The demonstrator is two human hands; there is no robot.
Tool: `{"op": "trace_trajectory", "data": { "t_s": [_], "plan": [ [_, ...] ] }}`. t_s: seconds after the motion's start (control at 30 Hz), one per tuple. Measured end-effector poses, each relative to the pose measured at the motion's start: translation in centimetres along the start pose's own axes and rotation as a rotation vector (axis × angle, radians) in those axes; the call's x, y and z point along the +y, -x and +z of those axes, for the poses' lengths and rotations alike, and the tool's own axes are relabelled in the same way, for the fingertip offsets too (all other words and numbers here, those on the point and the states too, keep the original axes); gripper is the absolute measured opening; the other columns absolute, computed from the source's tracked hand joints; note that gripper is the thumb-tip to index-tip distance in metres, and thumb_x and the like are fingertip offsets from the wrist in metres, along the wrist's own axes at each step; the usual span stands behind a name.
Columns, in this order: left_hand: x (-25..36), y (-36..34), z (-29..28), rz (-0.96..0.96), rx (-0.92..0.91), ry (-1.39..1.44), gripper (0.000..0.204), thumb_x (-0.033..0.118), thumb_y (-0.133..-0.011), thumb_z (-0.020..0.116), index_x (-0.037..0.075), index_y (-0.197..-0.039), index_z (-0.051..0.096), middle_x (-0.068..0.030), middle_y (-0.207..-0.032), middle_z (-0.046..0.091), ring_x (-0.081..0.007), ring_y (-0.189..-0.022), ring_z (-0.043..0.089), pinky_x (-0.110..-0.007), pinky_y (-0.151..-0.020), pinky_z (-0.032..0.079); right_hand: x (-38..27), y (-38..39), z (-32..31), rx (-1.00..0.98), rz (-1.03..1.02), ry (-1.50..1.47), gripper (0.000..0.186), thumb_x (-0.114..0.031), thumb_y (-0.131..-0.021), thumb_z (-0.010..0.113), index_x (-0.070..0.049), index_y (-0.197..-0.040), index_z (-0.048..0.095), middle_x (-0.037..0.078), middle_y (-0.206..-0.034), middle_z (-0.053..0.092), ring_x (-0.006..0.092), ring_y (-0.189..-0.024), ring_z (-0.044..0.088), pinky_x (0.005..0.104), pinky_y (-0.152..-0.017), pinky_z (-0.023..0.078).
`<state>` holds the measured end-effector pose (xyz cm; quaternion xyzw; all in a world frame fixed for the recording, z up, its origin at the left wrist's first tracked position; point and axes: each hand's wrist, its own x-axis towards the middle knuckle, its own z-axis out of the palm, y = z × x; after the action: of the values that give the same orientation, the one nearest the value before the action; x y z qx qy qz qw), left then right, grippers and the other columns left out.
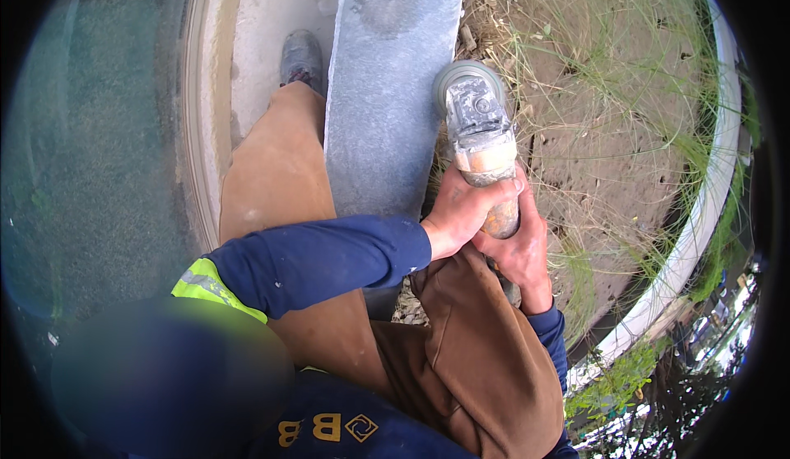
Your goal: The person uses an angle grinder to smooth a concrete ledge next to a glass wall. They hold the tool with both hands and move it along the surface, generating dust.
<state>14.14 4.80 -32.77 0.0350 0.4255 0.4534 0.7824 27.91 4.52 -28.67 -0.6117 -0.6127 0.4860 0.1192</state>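
A worn, dusty angle grinder (pixel 485 142) is held between both my hands, its round disc pointing away from me. The disc (pixel 444 88) is at the right edge of a long grey slab (pixel 387 121); I cannot tell whether it touches. My left hand (pixel 465 212) wraps round the grinder's body from the left, behind the gear head. Closed on the body's right and near side is my right hand (pixel 522 249), its thumb along the casing. My hands partly hide the grinder's rear end. I wear dark blue sleeves.
A glass pane (pixel 107 121) in a pale frame stands at the left. My shoe (pixel 302 57) rests on a light ledge (pixel 267 14) beside the slab. Soil with tall grass (pixel 625 72) lies to the right, bounded by a curved white edging (pixel 699 228). My brown-trousered legs flank the near end.
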Motion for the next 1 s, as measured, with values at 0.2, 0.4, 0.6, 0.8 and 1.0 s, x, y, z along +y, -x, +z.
{"op": "trace_trajectory", "data": {
  "t_s": [0.2,0.4,0.6,0.8,1.0],
  "plan": [
    [0.3,-0.6,0.3,-0.009,0.028,0.011,0.033,0.01,-0.084,0.076,0.004,-0.114,0.063,-0.0063,-0.106,0.07,-0.0162,-0.099,0.067,-0.036,-0.089,0.055,0.2,-0.2,0.3,0.05,0.036,-0.067,0.102,-0.019,-0.07,0.088,-0.007,-0.156,0.035,0.022,-0.118,0.071,0.032,-0.109,0.071,0.0407,-0.091,0.057],
    [0.3,0.1,0.1,0.024,0.026,-0.01,0.033,0.013,-0.088,0.075,0.004,-0.117,0.064,-0.0064,-0.11,0.069,-0.0166,-0.101,0.067,-0.036,-0.09,0.055,-0.2,-0.3,0.0,-0.054,0.054,-0.059,0.101,-0.018,-0.07,0.087,-0.007,-0.156,0.035,0.02,-0.121,0.07,0.029,-0.114,0.069,0.0398,-0.096,0.054],
    [-0.4,-0.5,0.3,0.079,0.034,0.001,0.036,0.012,-0.087,0.076,0.003,-0.119,0.061,-0.0068,-0.111,0.069,-0.0168,-0.102,0.066,-0.036,-0.092,0.054,-0.5,-0.3,0.1,-0.012,0.093,-0.105,0.101,-0.015,-0.069,0.085,-0.007,-0.156,0.035,0.018,-0.124,0.069,0.026,-0.115,0.067,0.0403,-0.098,0.053],
    [-1.4,-0.6,0.2,0.057,0.056,-0.01,0.048,0.009,-0.083,0.079,0.004,-0.124,0.053,-0.0072,-0.11,0.067,-0.0166,-0.103,0.065,-0.036,-0.094,0.052,0.2,0.5,0.4,-0.012,0.142,-0.205,0.1,-0.014,-0.069,0.086,-0.005,-0.155,0.036,0.017,-0.13,0.065,0.0239,-0.12,0.063,0.0398,-0.102,0.05],
    [-1.0,-0.2,0.3,0.055,0.053,0.032,0.051,0.008,-0.083,0.079,0.004,-0.125,0.051,-0.0069,-0.111,0.066,-0.0164,-0.104,0.064,-0.035,-0.095,0.051,0.1,0.5,0.3,-0.054,0.139,-0.206,0.099,-0.014,-0.068,0.086,-0.004,-0.154,0.037,0.016,-0.13,0.065,0.0225,-0.119,0.063,0.0395,-0.101,0.051]
  ]
}}
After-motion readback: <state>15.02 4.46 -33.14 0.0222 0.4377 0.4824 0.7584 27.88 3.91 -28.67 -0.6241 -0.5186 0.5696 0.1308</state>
